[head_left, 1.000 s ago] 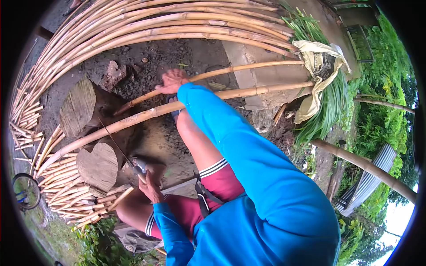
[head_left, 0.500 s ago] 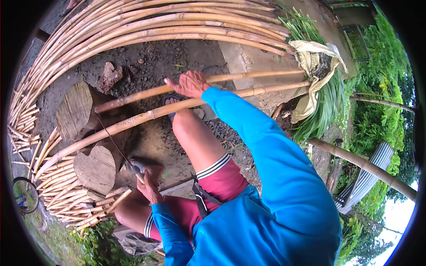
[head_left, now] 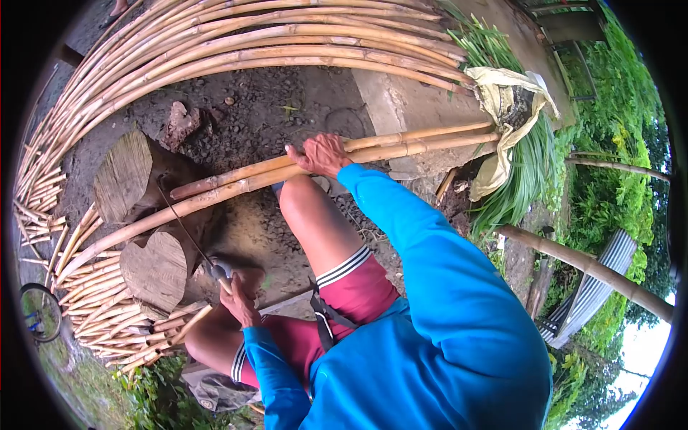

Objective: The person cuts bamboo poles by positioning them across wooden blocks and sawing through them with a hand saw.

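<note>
My right hand point(head_left: 322, 155) is closed over a shorter bamboo pole point(head_left: 240, 173), its thumb along the top. That pole lies against a longer bamboo pole point(head_left: 166, 211), which runs across the frame just below it; whether the fingers also wrap the longer one is hidden. Lower down, my left hand point(head_left: 241, 299) grips the handle of a machete point(head_left: 183, 223). Its thin dark blade, seen nearly edge-on, points up and left, crossing the longer pole in view. I cannot tell whether it touches. The blade's tip is near the upper wood stump point(head_left: 123, 178).
A second stump point(head_left: 154, 272) stands below the first. Many long bamboo poles point(head_left: 287, 32) lie along the top, and cut bamboo pieces point(head_left: 107, 312) are heaped at lower left. A cream sack point(head_left: 494, 172) and long green leaves point(head_left: 527, 179) are by the poles' far ends.
My right hand has shifted right and slightly down. The shorter pole has moved with it, away from the upper stump and against the longer pole. My left hand and the machete have barely moved.
</note>
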{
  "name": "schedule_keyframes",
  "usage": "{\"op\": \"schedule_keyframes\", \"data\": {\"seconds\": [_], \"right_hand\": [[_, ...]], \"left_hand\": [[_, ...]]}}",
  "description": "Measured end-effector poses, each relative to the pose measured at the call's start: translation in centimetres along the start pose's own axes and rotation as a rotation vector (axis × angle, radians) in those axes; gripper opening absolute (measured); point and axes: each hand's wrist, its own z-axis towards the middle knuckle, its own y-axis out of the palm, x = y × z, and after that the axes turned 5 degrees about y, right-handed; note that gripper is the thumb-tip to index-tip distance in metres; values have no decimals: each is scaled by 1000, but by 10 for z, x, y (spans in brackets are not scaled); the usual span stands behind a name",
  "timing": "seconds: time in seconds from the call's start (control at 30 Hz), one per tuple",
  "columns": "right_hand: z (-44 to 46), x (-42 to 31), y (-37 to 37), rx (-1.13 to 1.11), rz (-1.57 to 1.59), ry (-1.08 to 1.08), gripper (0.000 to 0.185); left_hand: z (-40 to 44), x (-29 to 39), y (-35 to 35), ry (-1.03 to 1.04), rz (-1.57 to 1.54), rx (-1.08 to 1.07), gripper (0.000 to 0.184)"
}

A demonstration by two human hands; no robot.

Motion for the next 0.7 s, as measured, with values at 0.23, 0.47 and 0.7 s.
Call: {"op": "schedule_keyframes", "data": {"seconds": [0.23,0.47,0.7], "right_hand": [[-1,-8,-12,-198,-23,144,75],[3,-2,-2,-107,-76,74,74],[2,14,-1,-102,-68,46,77]], "left_hand": [[7,-6,-5,7,-2,50,20],[7,-4,-9,-66,-31,40,22],[8,-7,-11,-68,-41,44,19]]}}
